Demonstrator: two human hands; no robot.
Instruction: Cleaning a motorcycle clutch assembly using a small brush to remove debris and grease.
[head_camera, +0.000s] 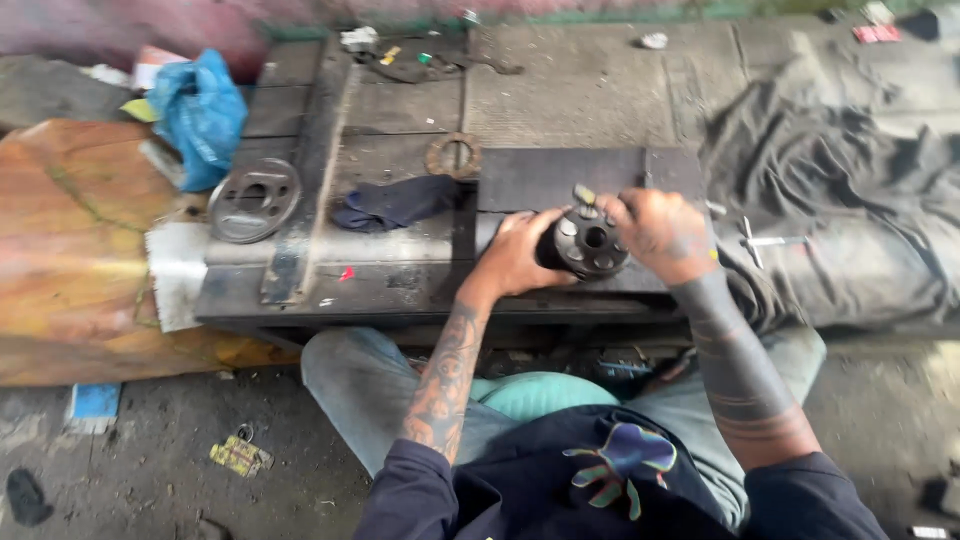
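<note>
A dark round metal part (588, 243) with a centre hole and several small sockets in its face rests on a dark slab (540, 178) atop a low wooden bench (300, 290). My left hand (515, 255) grips its left side. From the right, my right hand (655, 228) covers the upper edge, fingers pinched on a small yellowish piece (584, 194) at the rim.
A grey metal disc with cut-outs (253, 200), a dark rag (395, 202) and a rusty ring (453, 156) lie on the bench. A blue plastic bag (202, 112) sits at far left. A cross-shaped wrench (760, 241) lies on a grey cloth (850, 200) at right.
</note>
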